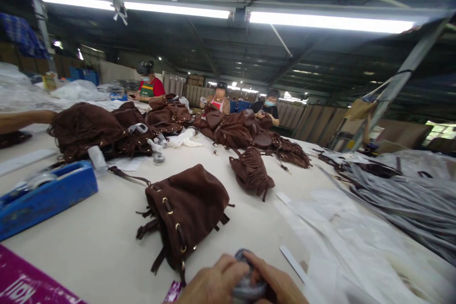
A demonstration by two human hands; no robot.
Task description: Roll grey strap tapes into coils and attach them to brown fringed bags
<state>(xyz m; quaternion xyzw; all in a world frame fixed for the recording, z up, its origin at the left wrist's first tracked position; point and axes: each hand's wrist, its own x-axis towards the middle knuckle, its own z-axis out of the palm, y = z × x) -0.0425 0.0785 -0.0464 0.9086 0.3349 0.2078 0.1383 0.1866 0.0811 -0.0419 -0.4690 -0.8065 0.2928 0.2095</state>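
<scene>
Closed left hand [213, 286] and right hand [276, 281] are wrapped around a grey bundle [248, 287], held just in front of the brown bag [187, 209]. Left of the bag a blue tape dispenser [44, 198] is set; right of it, clear wrappers [322, 230] are spread.

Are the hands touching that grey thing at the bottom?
Touching. The head view shows the left hand and right hand closed around the grey thing, fingers pressed on it.

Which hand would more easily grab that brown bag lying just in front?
Probably the left hand: the brown bag lies just ahead of it, its strap ends close by. The right hand sits farther off; both clasp a grey wad.
</scene>
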